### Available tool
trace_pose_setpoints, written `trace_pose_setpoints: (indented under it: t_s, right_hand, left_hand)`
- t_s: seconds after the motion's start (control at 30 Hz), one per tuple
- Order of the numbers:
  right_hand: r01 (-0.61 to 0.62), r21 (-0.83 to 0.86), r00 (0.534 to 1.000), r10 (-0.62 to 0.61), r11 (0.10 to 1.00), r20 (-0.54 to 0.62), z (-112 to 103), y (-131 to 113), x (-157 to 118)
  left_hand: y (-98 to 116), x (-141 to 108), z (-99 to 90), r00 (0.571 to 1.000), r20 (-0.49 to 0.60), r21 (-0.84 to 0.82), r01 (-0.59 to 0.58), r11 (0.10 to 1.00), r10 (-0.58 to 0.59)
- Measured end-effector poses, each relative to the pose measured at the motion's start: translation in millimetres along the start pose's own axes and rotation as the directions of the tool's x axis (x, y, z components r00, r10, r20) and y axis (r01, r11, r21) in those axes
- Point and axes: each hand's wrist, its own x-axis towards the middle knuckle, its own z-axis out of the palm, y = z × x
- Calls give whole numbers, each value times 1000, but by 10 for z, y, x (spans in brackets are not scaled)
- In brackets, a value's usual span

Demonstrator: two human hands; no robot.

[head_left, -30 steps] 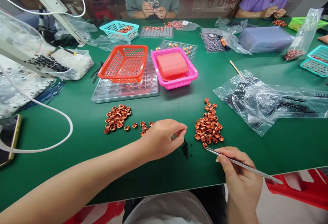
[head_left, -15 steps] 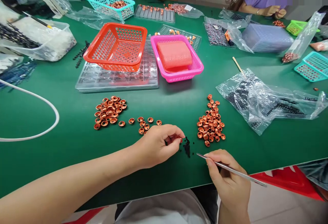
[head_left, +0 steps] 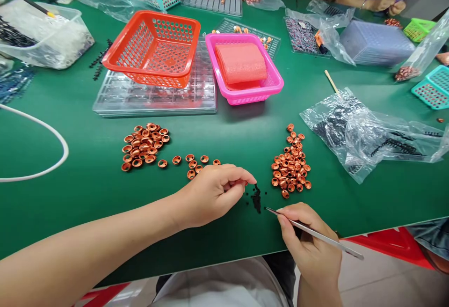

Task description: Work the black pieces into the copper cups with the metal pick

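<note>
My right hand (head_left: 312,246) is closed around metal tweezers (head_left: 321,237), their tips beside a small black bit at the edge of a heap of tiny black pieces (head_left: 257,200). My left hand (head_left: 220,192) is just left of that heap, fingers bent together on a small copper-coloured cup with a hole (head_left: 246,184), mostly hidden by the fingertips. A pile of the same copper cups (head_left: 293,169) lies beyond my right hand. Another pile (head_left: 144,145) sits farther left, and several loose cups (head_left: 190,158) trail from it towards my left wrist.
An orange basket (head_left: 150,47) stands on clear plastic trays (head_left: 154,105). Beside it a pink basket (head_left: 245,96) holds pink foam. Plastic bags of black parts (head_left: 351,134) lie at right. A white cable (head_left: 58,136) curves at left. Co-workers' hands (head_left: 387,5) are across the table.
The tweezers' tips have moved slightly left, to a black bit by the heap. My left index finger reaches a little farther over the heap's top. The camera view has shifted somewhat.
</note>
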Motion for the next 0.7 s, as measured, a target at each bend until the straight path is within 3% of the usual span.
trace_pose_setpoints:
  t_s: [0.27, 0.57, 0.7]
  right_hand:
    - [33, -45, 999, -32, 998, 26, 8, -5, 19]
    - [42, -44, 998, -40, 998, 48, 3, 23, -27]
    - [42, -58, 998, -40, 997, 40, 3, 64, -39]
  left_hand:
    - [10, -48, 12, 997, 11, -68, 80, 994, -79]
    - [-37, -58, 42, 999, 1, -30, 33, 999, -33]
    - [-31, -49, 48, 999, 3, 12, -45, 999, 45]
